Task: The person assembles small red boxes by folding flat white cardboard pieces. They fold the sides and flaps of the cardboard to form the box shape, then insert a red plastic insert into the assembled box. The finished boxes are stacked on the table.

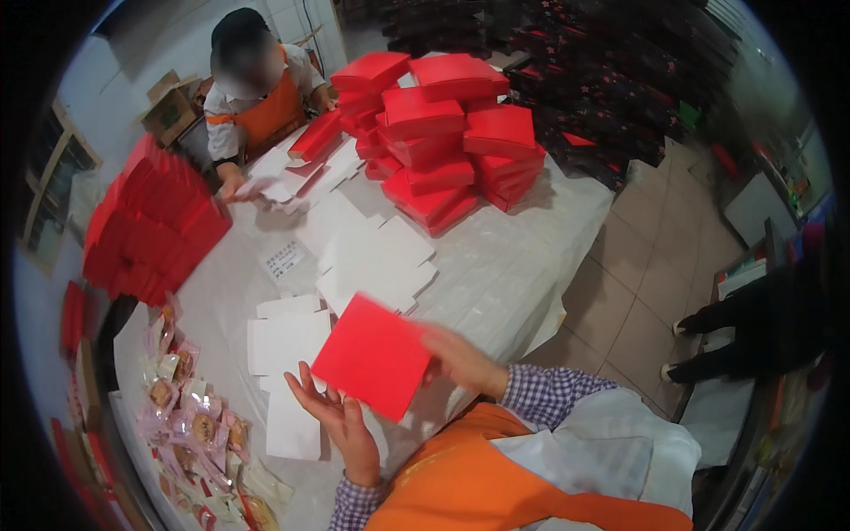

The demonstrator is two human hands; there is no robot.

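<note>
A square red cardboard box (370,356) is held up above the near side of the table, tilted, its flat red face toward me. My right hand (467,363) grips its right edge and is slightly blurred. Below the box's lower left edge, my left hand (347,434) has its fingers spread and its thumb close to the edge; whether it touches the box I cannot tell. Under and behind the box lie flat white card blanks (376,265) with cut tabs. One more white blank (288,345) lies to the left of the box.
Red boxes (434,168) are piled at the far side of the table (522,265). At the left stands a stack of red cartons (155,221), with wrapped snacks (199,429) heaped nearer me. A co-worker (266,102) in an orange apron handles card across the table.
</note>
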